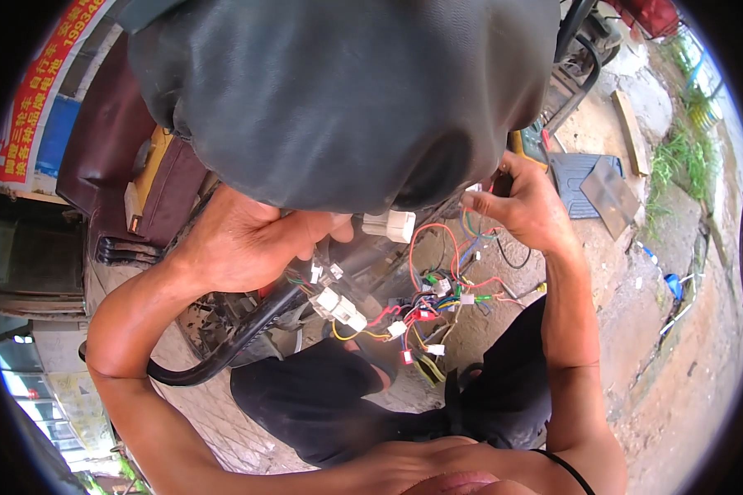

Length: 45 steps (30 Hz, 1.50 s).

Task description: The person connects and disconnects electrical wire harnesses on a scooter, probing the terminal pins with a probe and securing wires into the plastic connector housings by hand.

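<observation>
A large black leather-like padded cover (pixel 347 91) fills the top middle and hides part of both hands. My left hand (pixel 252 239) is closed under its left edge, fingers curled; what they grip is hidden. Beside those fingertips is a white plug connector (pixel 392 225). My right hand (pixel 524 205) is closed at the cover's right edge, thumb and fingers bent together, with a small white piece at the thumb tip. Between and below my hands hangs a tangle of coloured wires (pixel 437 289) with several small plugs. A larger white connector (pixel 338 308) hangs below my left hand.
A black tube (pixel 223 359) curves under my left forearm. Behind my right hand sits a yellow-and-dark meter (pixel 532 144); a dark mat (pixel 575 186) and flat plate (pixel 609 198) lie on the ground beyond. At left are a maroon panel (pixel 111 148) and a red banner (pixel 45 91).
</observation>
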Tool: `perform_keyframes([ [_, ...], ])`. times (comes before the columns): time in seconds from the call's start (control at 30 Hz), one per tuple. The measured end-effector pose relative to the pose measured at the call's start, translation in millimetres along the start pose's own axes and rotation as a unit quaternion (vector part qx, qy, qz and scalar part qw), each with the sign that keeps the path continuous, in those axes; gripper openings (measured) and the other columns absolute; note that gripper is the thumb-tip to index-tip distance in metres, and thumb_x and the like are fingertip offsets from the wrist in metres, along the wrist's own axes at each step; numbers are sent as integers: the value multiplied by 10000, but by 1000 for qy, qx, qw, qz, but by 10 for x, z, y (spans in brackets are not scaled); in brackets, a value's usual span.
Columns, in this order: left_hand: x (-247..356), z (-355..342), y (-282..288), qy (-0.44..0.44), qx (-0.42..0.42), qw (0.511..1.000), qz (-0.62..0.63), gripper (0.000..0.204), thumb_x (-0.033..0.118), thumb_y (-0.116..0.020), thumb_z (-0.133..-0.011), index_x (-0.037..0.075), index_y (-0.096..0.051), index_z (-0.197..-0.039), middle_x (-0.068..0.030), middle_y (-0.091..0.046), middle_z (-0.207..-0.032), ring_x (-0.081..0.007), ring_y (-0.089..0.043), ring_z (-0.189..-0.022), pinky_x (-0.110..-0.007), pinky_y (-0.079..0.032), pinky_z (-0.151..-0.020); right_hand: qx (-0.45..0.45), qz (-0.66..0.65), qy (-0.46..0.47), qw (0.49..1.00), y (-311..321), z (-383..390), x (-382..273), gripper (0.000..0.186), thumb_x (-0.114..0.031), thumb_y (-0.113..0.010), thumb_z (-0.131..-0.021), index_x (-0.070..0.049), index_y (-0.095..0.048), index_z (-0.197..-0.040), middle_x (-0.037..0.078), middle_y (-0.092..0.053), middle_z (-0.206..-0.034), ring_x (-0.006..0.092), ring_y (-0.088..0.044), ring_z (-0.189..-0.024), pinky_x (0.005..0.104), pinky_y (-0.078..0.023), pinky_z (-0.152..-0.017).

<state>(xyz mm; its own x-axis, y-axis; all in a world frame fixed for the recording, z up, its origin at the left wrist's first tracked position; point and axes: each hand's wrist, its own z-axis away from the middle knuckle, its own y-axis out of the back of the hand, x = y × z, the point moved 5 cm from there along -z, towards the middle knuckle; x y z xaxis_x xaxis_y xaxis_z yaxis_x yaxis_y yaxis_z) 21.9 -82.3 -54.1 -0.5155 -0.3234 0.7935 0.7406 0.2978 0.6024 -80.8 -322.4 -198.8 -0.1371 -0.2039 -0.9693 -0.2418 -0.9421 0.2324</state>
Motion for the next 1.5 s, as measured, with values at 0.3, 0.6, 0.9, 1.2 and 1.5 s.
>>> perform_keyframes([
  [0.3,-45,2,-13,-58,-1,998,3,118,57,-628,-990,4,-693,-1073,-104,-713,-889,-119,-583,-639,-258,-490,-567,-25,-451,68,890,131,300,-152,600,-75,-532,-811,66,-533,-1393,117,-659,-1143,129,-582,-795,249,-460,-685],
  [0.6,8,10,-46,50,6,999,2,115,63,-611,-999,3,-677,-1072,-78,-716,-885,-88,-560,-622,-261,-476,-558,-59,-282,35,957,-172,428,-316,565,-291,-476,-1013,-7,-407,-1496,41,-652,-899,64,-458,-626,189,-367,-586],
  [0.9,-19,-22,15,16,15,999,36,104,48,-600,-970,29,-685,-1026,-24,-701,-837,-78,-557,-606,-244,-459,-549,-238,-434,111,862,-606,865,-973,570,-356,-462,-1049,92,-508,-1398,148,-674,-1100,145,-629,-862,278,-505,-694],
  [1.2,-109,-32,41,25,4,993,118,126,20,-581,-978,17,-689,-1043,-44,-691,-871,-96,-565,-627,-263,-483,-591,-288,-465,86,833,-859,516,-963,431,-93,-385,-1014,56,-529,-1392,98,-659,-1024,101,-502,-735,243,-450,-709],
  [1.5,-125,-77,84,78,-25,994,75,120,2,-617,-938,19,-720,-997,-60,-725,-868,-98,-572,-620,-272,-512,-617,-43,-198,219,955,-766,393,-897,191,-67,-556,-1004,40,-667,-1116,100,-664,-949,144,-593,-840,276,-493,-751],
])
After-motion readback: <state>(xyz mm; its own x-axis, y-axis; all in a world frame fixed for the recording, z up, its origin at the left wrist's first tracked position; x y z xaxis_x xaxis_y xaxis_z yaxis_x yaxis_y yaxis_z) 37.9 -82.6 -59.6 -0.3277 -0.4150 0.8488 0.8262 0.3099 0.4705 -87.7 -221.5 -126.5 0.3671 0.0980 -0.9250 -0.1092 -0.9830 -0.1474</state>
